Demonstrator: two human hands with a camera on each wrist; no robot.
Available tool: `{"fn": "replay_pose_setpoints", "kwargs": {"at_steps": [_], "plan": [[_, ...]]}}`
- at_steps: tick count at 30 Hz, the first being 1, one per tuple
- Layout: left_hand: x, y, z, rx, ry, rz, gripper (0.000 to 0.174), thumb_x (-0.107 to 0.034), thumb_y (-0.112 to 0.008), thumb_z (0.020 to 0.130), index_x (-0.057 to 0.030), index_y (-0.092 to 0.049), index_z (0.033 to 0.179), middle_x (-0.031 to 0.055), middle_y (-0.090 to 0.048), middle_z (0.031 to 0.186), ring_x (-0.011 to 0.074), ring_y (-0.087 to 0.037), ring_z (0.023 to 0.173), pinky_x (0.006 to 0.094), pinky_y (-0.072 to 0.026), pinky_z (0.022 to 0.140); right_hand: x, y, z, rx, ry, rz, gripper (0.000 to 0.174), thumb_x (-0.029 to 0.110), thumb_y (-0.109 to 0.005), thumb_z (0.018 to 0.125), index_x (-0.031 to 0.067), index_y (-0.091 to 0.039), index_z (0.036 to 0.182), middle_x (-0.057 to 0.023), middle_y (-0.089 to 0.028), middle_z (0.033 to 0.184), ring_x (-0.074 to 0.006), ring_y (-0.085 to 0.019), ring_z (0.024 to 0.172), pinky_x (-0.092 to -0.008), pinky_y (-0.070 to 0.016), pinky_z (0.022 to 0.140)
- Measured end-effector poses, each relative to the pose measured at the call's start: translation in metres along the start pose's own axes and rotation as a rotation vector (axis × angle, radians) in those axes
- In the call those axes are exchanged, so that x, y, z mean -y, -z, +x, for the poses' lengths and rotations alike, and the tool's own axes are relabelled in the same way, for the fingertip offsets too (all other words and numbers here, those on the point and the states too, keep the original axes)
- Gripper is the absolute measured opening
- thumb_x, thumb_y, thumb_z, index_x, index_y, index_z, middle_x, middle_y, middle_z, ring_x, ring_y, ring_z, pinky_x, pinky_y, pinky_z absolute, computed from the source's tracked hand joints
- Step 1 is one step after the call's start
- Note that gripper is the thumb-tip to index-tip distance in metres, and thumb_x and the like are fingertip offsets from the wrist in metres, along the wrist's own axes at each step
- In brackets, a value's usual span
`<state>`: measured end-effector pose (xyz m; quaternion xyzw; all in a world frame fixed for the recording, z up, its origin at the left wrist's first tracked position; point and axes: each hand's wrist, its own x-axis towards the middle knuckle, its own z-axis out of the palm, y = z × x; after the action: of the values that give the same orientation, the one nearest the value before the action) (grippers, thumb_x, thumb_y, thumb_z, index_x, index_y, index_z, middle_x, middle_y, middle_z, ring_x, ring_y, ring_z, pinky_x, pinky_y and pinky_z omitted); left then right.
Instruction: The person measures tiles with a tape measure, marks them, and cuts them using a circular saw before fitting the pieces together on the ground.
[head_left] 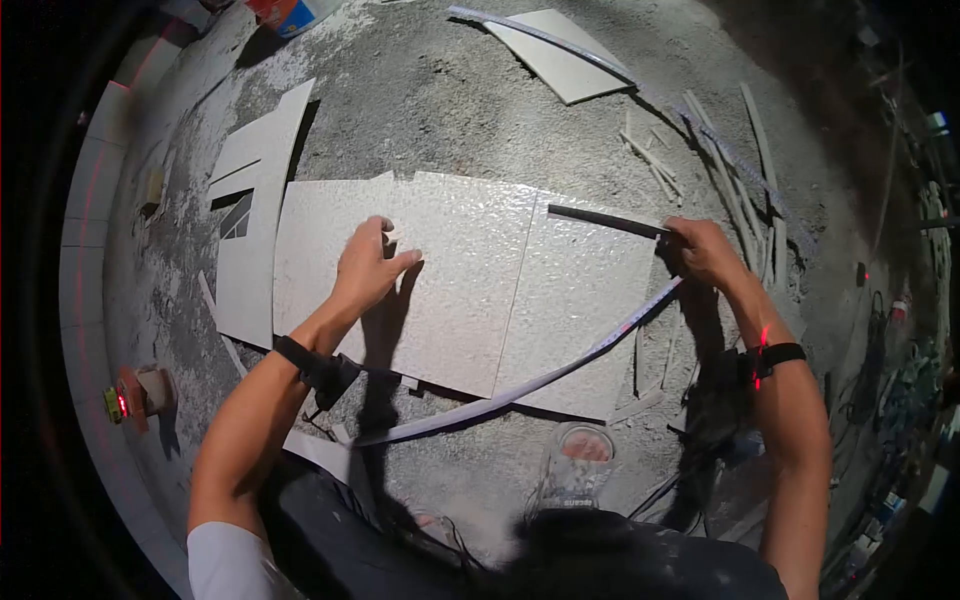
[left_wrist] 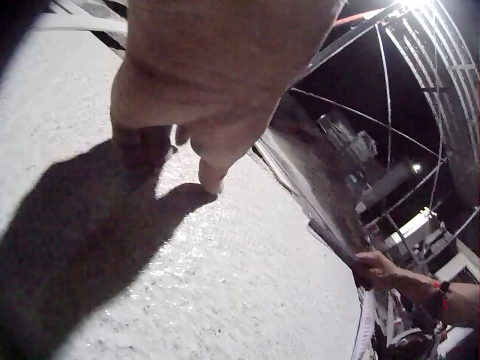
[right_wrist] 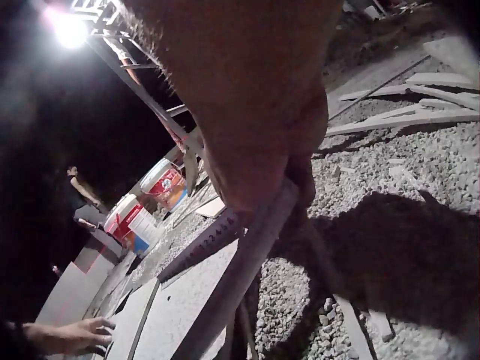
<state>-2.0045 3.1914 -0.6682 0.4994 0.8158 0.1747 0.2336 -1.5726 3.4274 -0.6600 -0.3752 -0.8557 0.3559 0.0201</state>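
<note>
A long pale measuring tape point(head_left: 600, 345) curves across the front of the white tiles and rises to my right hand point(head_left: 703, 250). The right fingers grip it near the tile's far right corner. From the same fingers a dark strip point(head_left: 605, 220) reaches left over the tile; in the right wrist view this strip point(right_wrist: 206, 244) carries printed numbers. My left hand point(head_left: 372, 262) is over the large textured white tile point(head_left: 450, 290), fingers loosely bent and thumb apart, holding nothing. In the left wrist view a fingertip point(left_wrist: 213, 184) is right at the tile's surface.
A cut tile point(head_left: 245, 270) with slots lies at the left, and another tile point(head_left: 555, 55) at the far side. Narrow offcuts point(head_left: 735, 180) lie on the gritty floor at the right. A clear-topped device point(head_left: 578, 460) is near my legs. Buckets point(right_wrist: 161, 184) stand beyond.
</note>
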Motion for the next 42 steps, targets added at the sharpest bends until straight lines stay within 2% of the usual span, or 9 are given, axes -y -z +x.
{"fn": "replay_pose_setpoints", "kwargs": {"at_steps": [2, 4, 8, 12, 19, 28, 31, 35, 42], "plan": [[-0.014, 0.012, -0.018, -0.071, -0.376, 0.209, 0.035, -0.026, -0.076, 0.084, -0.0018, -0.057, 0.101, 0.0193, -0.063, 0.097, 0.0386, -0.062, 0.081, 0.0470, -0.0514, 0.073, 0.003, 0.000, 0.001, 0.034, -0.062, 0.043, 0.010, -0.003, -0.054, 0.084, 0.0007, -0.058, 0.093, -0.0208, -0.057, 0.076, -0.0343, -0.050, 0.068, -0.0402, -0.0432, 0.065], [-0.037, 0.018, -0.059, 0.393, -0.437, 0.306, 0.035, -0.041, -0.067, 0.087, -0.0057, -0.064, 0.087, 0.0162, -0.065, 0.081, 0.0384, -0.065, 0.078, 0.0502, -0.0519, 0.071, 0.002, 0.000, -0.001, 0.015, -0.056, -0.036, 0.010, -0.002, -0.055, 0.085, 0.0007, -0.059, 0.094, -0.0212, -0.060, 0.081, -0.0343, -0.054, 0.071, -0.0396, -0.0440, 0.066], [-0.036, -0.016, -0.115, 1.206, -0.166, 0.443, 0.066, -0.056, -0.066, 0.088, -0.0050, -0.061, 0.129, 0.0213, -0.070, 0.110, 0.0402, -0.067, 0.104, 0.0490, -0.0523, 0.088, -0.004, 0.002, -0.005, -0.016, -0.053, -0.083, 0.009, -0.002, -0.056, 0.086, -0.0002, -0.058, 0.095, -0.0218, -0.060, 0.083, -0.0352, -0.055, 0.074, -0.0394, -0.0445, 0.070], [-0.011, -0.051, -0.147, 1.102, -0.196, 0.194, 0.056, -0.043, -0.069, 0.087, -0.0033, -0.056, 0.125, 0.0239, -0.069, 0.107, 0.0421, -0.067, 0.100, 0.0501, -0.0528, 0.085, -0.018, 0.017, -0.011, -0.082, -0.046, -0.052, 0.010, 0.007, -0.059, 0.092, -0.0016, -0.060, 0.098, -0.0150, -0.066, 0.085, -0.0250, -0.058, 0.073, -0.0358, -0.0463, 0.071], [-0.129, -0.033, -0.168, 0.938, -0.805, 0.046, 0.031, -0.028, -0.066, 0.090, -0.0089, -0.058, 0.112, 0.0146, -0.066, 0.075, 0.0365, -0.067, 0.067, 0.0486, -0.0528, 0.059, 0.022, 0.137, -0.033, -0.883, -0.355, 0.811, 0.030, 0.028, -0.051, 0.105, 0.0054, -0.061, 0.123, -0.0076, -0.065, 0.091, -0.0127, -0.060, 0.073, -0.0258, -0.0507, 0.061], [-0.345, -0.010, -0.156, 0.088, -1.284, -0.628, 0.021, -0.017, -0.064, 0.088, 0.0027, -0.059, 0.094, 0.0101, -0.064, 0.066, 0.0297, -0.069, 0.062, 0.0400, -0.0547, 0.055, 0.276, 0.379, -0.163, -0.963, -0.062, -0.203, 0.032, 0.028, -0.056, 0.097, 0.0096, -0.058, 0.123, -0.0054, -0.063, 0.088, -0.0136, -0.060, 0.068, -0.0288, -0.0490, 0.055], [-0.360, 0.000, -0.157, 0.515, -1.464, -0.650, 0.036, -0.028, -0.071, 0.086, 0.0028, -0.060, 0.102, 0.0178, -0.067, 0.075, 0.0376, -0.069, 0.077, 0.0462, -0.0557, 0.068, 0.353, 0.374, -0.176, -0.870, -0.089, -0.436, 0.032, 0.023, -0.056, 0.094, 0.0101, -0.058, 0.124, -0.0049, -0.062, 0.088, -0.0123, -0.058, 0.067, -0.0275, -0.0476, 0.053], [-0.286, 0.032, -0.091, 0.788, -1.057, -0.442, 0.057, -0.040, -0.069, 0.092, -0.0053, -0.056, 0.135, 0.0204, -0.071, 0.106, 0.0357, -0.069, 0.097, 0.0450, -0.0542, 0.084, 0.363, 0.329, -0.164, -0.620, -0.184, -0.451, 0.034, 0.017, -0.055, 0.091, 0.0108, -0.057, 0.125, -0.0041, -0.061, 0.088, -0.0106, -0.057, 0.066, -0.0259, -0.0458, 0.051], [-0.038, 0.040, 0.019, 0.295, -0.329, -0.125, 0.043, -0.027, -0.067, 0.092, -0.0006, -0.062, 0.126, 0.0176, -0.071, 0.104, 0.0273, -0.070, 0.093, 0.0372, -0.0549, 0.082, 0.144, 0.127, -0.085, -0.065, -0.405, 0.163, 0.043, -0.003, -0.047, 0.080, 0.0098, -0.061, 0.118, -0.0034, -0.056, 0.081, -0.0121, -0.050, 0.059, -0.0276, -0.0417, 0.046]]}}
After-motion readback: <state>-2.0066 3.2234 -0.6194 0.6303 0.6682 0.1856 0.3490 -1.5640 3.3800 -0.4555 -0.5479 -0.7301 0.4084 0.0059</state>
